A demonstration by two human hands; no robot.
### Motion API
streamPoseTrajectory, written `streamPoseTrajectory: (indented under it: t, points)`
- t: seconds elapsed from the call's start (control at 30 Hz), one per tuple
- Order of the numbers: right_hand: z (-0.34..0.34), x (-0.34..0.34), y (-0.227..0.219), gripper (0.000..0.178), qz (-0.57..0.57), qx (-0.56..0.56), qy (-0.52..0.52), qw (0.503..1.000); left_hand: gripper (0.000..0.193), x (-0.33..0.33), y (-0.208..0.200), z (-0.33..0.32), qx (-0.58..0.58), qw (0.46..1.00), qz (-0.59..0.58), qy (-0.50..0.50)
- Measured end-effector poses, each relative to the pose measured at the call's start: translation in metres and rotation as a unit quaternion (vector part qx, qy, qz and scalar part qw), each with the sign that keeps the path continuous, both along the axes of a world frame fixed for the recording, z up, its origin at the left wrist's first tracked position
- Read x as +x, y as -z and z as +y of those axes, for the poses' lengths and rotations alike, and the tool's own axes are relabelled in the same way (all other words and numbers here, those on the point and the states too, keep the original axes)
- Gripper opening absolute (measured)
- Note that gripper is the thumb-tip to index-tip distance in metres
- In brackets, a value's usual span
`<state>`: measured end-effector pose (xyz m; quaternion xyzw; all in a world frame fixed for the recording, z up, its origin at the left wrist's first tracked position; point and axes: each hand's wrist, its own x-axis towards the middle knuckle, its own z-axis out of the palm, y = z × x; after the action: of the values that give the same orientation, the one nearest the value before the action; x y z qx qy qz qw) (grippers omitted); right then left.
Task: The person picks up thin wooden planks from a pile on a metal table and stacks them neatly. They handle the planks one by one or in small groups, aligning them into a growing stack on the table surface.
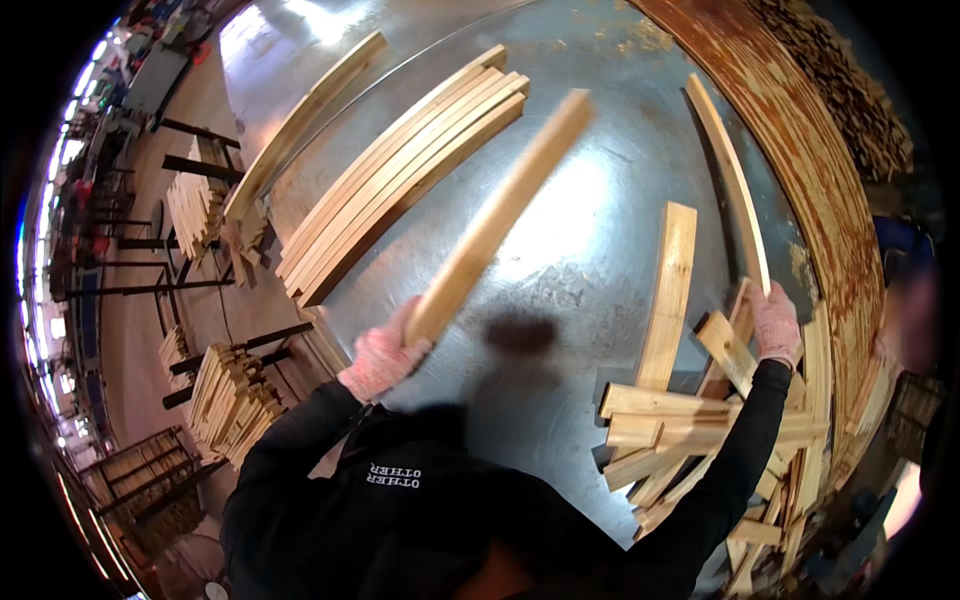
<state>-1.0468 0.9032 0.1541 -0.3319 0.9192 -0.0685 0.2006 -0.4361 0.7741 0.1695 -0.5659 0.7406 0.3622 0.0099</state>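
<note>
Both of my hands wear pale pinkish work gloves. My left hand (385,352) grips the near end of a wooden board (505,210), which slants up and away over the metal table (560,270). On the right, my right hand (776,325) is closed round the near end of a narrower wooden strip (728,170), tilted on its edge. Left of the first board lies a row of several boards (410,170) side by side. Beneath and beside my right hand is a jumbled heap of loose boards (690,430). One flat board (672,290) sticks out from it.
A single board (300,125) lies along the table's far left edge. Beyond that edge, stacked boards (235,395) rest on dark metal racks. A worn wooden surface (800,150) borders the table on the right. Part of another person (910,320) shows at the right rim.
</note>
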Motion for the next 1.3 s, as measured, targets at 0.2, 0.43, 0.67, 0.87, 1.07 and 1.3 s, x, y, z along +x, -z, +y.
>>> streamPoseTrajectory:
  t: [0.2, 0.43, 0.67, 0.87, 1.07, 1.3]
  points:
    - [0.034, 0.14, 0.063, 0.05, -0.169, -0.277, -0.16, 0.932, 0.07, 0.084, 0.027, -0.038, -0.35, 0.93, -0.024, 0.107]
    - [-0.049, 0.432, 0.054, 0.015, 0.048, -0.224, -0.174, 0.958, 0.056, 0.107, 0.021, -0.087, -0.408, 0.893, -0.108, 0.156]
    - [-0.121, 0.447, 0.038, 0.052, -0.068, -0.282, -0.044, 0.956, 0.077, 0.121, 0.024, -0.086, -0.459, 0.851, -0.157, 0.2]
    - [0.01, 0.252, 0.038, 0.089, 0.11, -0.01, 0.207, 0.972, 0.089, 0.107, 0.035, -0.08, -0.37, 0.852, -0.311, 0.202]
    - [0.003, 0.306, -0.037, 0.087, -0.148, -0.185, 0.051, 0.97, 0.08, -0.039, 0.01, 0.012, 0.238, 0.892, 0.381, 0.058]
    - [0.064, 0.292, -0.055, 0.083, 0.157, -0.303, 0.214, 0.915, 0.044, -0.142, -0.013, 0.07, 0.451, 0.79, 0.35, 0.223]
